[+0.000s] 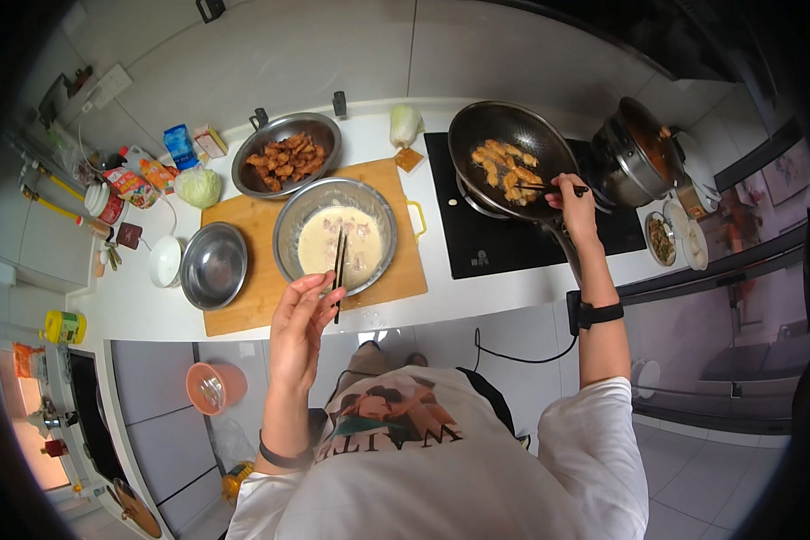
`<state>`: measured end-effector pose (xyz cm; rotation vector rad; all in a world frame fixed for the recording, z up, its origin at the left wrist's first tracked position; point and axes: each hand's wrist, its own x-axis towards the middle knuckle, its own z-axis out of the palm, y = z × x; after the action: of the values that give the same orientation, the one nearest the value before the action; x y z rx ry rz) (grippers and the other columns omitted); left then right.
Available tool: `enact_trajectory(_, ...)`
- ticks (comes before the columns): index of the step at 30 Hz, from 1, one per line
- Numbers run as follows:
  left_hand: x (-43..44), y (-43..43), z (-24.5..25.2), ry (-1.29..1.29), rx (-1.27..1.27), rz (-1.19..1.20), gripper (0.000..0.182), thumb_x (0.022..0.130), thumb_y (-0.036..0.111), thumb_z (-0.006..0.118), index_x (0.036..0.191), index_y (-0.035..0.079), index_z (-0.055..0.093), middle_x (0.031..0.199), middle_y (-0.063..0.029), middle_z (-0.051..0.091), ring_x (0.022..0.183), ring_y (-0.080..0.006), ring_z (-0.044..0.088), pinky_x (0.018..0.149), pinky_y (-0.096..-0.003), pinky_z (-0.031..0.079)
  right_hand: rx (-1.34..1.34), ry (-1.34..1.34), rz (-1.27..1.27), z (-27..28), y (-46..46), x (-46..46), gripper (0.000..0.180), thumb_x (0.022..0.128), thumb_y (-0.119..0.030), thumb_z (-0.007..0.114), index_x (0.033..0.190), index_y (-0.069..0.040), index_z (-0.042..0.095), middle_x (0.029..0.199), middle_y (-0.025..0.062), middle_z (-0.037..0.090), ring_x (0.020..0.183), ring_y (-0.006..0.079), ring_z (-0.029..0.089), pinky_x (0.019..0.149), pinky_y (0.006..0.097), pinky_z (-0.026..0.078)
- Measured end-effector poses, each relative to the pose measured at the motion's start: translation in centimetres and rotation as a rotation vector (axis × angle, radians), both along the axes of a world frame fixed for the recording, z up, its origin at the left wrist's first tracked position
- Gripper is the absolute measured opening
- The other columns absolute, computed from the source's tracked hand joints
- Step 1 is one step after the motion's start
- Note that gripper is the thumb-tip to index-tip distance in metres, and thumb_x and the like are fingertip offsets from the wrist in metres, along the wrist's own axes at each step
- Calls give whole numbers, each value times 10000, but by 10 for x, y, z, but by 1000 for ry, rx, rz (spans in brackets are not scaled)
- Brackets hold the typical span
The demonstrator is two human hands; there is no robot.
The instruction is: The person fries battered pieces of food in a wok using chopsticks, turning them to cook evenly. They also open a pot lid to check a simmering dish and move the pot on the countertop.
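My right hand (pixel 575 204) holds dark chopsticks (pixel 538 187) over a wok (pixel 516 128), their tips among golden battered pieces (pixel 506 165) frying inside. To the left, my left hand (pixel 304 314) is raised at the near rim of a steel bowl (pixel 287 233), fingers loosely curled and apart. Pale batter (pixel 317 246) with pieces of raw meat fills part of this bowl. Another pair of black chopsticks (pixel 340 260) leans across the bowl's near side. My left fingertips overlap them in view; contact is unclear. Browned fried pieces (pixel 287 160) lie in a second steel bowl (pixel 243 175) behind.
Under the bowls lies a wooden cutting board (pixel 243 320), with another steel bowl (pixel 214 265) at its left edge. A black cooktop (pixel 513 253) carries the wok and a steel pot (pixel 631 158). Cabbages (pixel 199 187) and packets stand farther back. A black cable (pixel 526 358) hangs near my right arm.
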<state>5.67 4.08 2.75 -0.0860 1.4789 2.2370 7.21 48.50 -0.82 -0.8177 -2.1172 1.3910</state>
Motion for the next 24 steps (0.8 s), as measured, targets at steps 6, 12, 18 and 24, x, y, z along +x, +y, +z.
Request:
enact_trajectory(6,2,0,0,-2,-15,-1,239,941,154,461,1147,38,499,1226,-125,539,1031,-181,579,826,-249,455,44,-93,77,-12,-11,-10,344,946,-266,466,899,50,592,789,86,623,646,131,622,595,242,504)
enact_trajectory(12,3,-8,0,18,-10,46,243,939,147,465,1155,39,495,1230,-118,537,1031,-177,580,839,-252,452,54,6,-19,-1,-15,5,294,943,-224,464,908,35,600,784,68,612,655,126,614,597,237,484)
enact_trajectory(18,4,-15,-2,31,-35,109,263,923,171,501,1145,30,506,1210,-117,552,1044,-211,582,845,-272,458,136,275,8,8,-39,31,199,970,-164,438,974,-6,559,939,48,534,768,129,589,710,234,480)
enact_trajectory(24,7,-20,-3,19,-62,114,280,920,184,501,1162,44,495,1201,-86,555,1048,-167,573,860,-260,419,193,372,-16,19,-74,55,211,976,-135,395,1031,19,528,976,82,558,836,142,591,773,263,469)
